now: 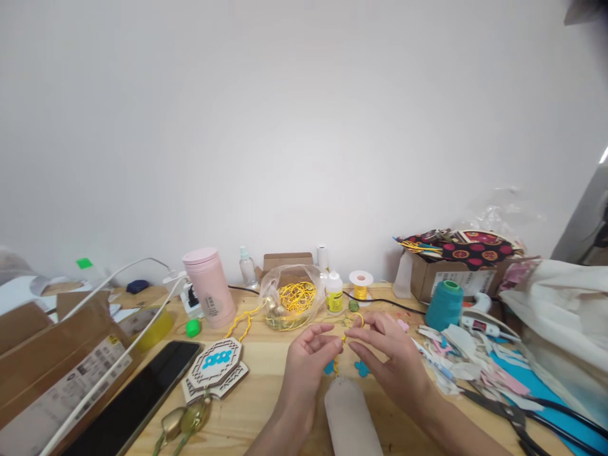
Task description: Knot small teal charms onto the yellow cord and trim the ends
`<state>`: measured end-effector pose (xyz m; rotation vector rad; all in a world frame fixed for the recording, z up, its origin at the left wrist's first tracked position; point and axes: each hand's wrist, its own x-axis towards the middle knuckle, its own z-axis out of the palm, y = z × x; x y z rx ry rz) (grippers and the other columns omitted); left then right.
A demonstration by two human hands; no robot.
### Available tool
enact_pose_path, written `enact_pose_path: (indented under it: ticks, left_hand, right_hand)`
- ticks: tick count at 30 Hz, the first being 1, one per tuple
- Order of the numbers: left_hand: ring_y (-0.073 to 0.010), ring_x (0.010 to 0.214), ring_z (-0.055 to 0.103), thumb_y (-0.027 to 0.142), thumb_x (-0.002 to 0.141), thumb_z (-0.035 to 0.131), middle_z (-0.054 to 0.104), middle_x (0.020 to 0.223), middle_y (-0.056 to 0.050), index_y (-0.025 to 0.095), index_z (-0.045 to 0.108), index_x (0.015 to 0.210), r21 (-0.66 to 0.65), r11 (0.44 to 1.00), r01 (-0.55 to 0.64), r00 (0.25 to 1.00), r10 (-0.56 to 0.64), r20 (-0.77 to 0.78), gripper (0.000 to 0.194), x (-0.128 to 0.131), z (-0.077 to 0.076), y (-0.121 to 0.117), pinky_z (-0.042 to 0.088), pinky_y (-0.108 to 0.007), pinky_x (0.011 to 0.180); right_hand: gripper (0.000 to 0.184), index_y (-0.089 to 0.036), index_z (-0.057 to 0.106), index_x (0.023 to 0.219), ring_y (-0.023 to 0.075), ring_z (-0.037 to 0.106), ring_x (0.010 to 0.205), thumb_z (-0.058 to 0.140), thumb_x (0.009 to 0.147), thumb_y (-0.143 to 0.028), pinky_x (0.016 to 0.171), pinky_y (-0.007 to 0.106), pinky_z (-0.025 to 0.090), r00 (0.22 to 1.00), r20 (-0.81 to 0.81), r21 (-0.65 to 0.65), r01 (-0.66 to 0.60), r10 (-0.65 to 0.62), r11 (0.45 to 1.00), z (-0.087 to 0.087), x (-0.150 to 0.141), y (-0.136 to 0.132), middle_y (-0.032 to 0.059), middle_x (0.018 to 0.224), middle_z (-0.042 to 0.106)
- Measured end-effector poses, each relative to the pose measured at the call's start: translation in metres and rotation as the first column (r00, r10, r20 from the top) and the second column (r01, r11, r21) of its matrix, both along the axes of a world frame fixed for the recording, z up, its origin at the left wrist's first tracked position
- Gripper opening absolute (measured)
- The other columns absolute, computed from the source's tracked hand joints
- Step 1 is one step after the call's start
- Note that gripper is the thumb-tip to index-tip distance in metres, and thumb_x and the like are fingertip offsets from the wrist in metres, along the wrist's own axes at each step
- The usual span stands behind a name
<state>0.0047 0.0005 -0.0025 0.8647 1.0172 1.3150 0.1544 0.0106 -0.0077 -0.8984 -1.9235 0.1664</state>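
Yellow cord (336,366) between the hands, above wooden table (263,386); left hand (306,358) thumb and fingers clamped on it; right hand (389,345) fingertips at cord, grip unclear; yellow-labelled bottle (334,296), spool (361,292) beyond

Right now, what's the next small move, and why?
Probably ease the cord snug with the right hand while the left hand steadies it: the left seems to pinch it, the right's fingertips are at it, and a curve of it arches up there.
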Motion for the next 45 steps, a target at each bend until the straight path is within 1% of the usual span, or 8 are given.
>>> enact_pose_path:
  ticks: [3, 7, 15, 23, 28, 35, 39, 45]
  left_hand:
    - [-0.0100, 0.064, 0.058, 0.021, 0.060, 0.070, 0.067, 0.067, -0.002, 0.014, 0.056, 0.086, 0.036, 0.998, 0.051, 0.998, -0.050, -0.039, 0.031, 0.000, 0.001, -0.001, 0.041, -0.020, 0.063]
    - [-0.0106, 0.063, 0.060, 0.018, 0.059, 0.071, 0.067, 0.065, -0.001, 0.015, 0.057, 0.084, 0.045, 0.994, 0.101, 0.993, -0.098, -0.063, 0.030, -0.001, 0.003, -0.001, 0.043, -0.021, 0.063]
    - [-0.0106, 0.060, 0.060, 0.017, 0.057, 0.073, 0.068, 0.064, -0.002, 0.014, 0.062, 0.078, 0.042, 0.954, 0.297, 0.955, -0.296, -0.029, 0.024, -0.010, 0.003, 0.002, 0.043, -0.020, 0.062]
    - [-0.0104, 0.057, 0.060, 0.011, 0.055, 0.073, 0.067, 0.065, -0.004, 0.011, 0.062, 0.072, -0.060, 0.927, 0.371, 0.928, -0.367, 0.064, 0.020, -0.011, 0.005, 0.002, 0.043, -0.020, 0.060]
    - [-0.0080, 0.054, 0.056, 0.007, 0.057, 0.070, 0.064, 0.062, -0.002, 0.011, 0.060, 0.074, -0.083, 0.927, 0.365, 0.928, -0.356, 0.107, 0.020, -0.012, 0.001, 0.001, 0.043, -0.022, 0.063]
    - [-0.0086, 0.055, 0.056, 0.007, 0.058, 0.069, 0.063, 0.062, 0.000, 0.014, 0.054, 0.078, -0.109, 0.949, 0.297, 0.946, -0.278, 0.166, 0.027, -0.011, -0.003, 0.000, 0.045, -0.029, 0.070]
    - [-0.0095, 0.056, 0.056, 0.006, 0.058, 0.069, 0.062, 0.063, 0.000, 0.013, 0.053, 0.079, -0.116, 0.947, 0.301, 0.944, -0.279, 0.177, 0.027, -0.010, -0.003, -0.001, 0.045, -0.029, 0.068]
    - [-0.0105, 0.057, 0.057, 0.005, 0.057, 0.070, 0.063, 0.062, -0.002, 0.011, 0.054, 0.084, -0.119, 0.939, 0.323, 0.935, -0.297, 0.194, 0.032, -0.008, 0.000, -0.001, 0.045, -0.028, 0.067]
  right_hand:
    - [0.015, -0.024, 0.066, 0.087, 0.0197, 0.050, 0.074, 0.053, 0.079, -0.025, 0.063, 0.031, 0.037, 0.997, -0.059, -0.152, -0.055, 0.047, 0.987, 0.001, 0.000, 0.001, 0.0055, 0.077, 0.057]
    - [0.014, -0.020, 0.066, 0.072, 0.0167, 0.052, 0.062, 0.056, 0.077, -0.028, 0.057, 0.027, 0.039, 0.979, -0.164, -0.365, -0.174, 0.121, 0.915, 0.005, 0.001, 0.004, 0.0027, 0.064, 0.060]
    - [0.015, -0.020, 0.067, 0.066, 0.0151, 0.053, 0.062, 0.059, 0.075, -0.029, 0.058, 0.025, 0.039, 0.957, -0.162, -0.449, -0.288, 0.240, 0.846, 0.017, 0.010, 0.004, 0.0019, 0.065, 0.062]
    - [0.012, -0.020, 0.067, 0.069, 0.0150, 0.054, 0.066, 0.061, 0.075, -0.027, 0.062, 0.024, 0.039, 0.933, -0.191, -0.463, -0.361, 0.307, 0.809, 0.016, 0.011, 0.004, 0.0018, 0.068, 0.062]
    - [0.011, -0.021, 0.067, 0.069, 0.0146, 0.054, 0.066, 0.060, 0.076, -0.025, 0.062, 0.025, 0.039, 0.938, -0.139, -0.407, -0.347, 0.318, 0.845, 0.016, 0.010, 0.003, 0.0012, 0.067, 0.062]
    - [0.009, -0.023, 0.065, 0.083, 0.0147, 0.053, 0.069, 0.058, 0.078, -0.021, 0.063, 0.026, 0.039, 0.949, 0.069, -0.137, -0.296, 0.307, 0.945, 0.012, 0.013, 0.006, 0.0016, 0.071, 0.063]
    - [0.012, -0.021, 0.064, 0.082, 0.0142, 0.050, 0.064, 0.052, 0.082, -0.018, 0.058, 0.026, 0.036, 0.950, 0.127, 0.041, -0.291, 0.284, 0.956, 0.010, 0.013, 0.008, 0.0023, 0.069, 0.062]
    - [0.011, -0.018, 0.061, 0.080, 0.0141, 0.048, 0.063, 0.051, 0.081, -0.016, 0.058, 0.027, 0.035, 0.953, 0.156, 0.079, -0.274, 0.260, 0.958, 0.011, 0.013, 0.004, 0.0029, 0.068, 0.060]
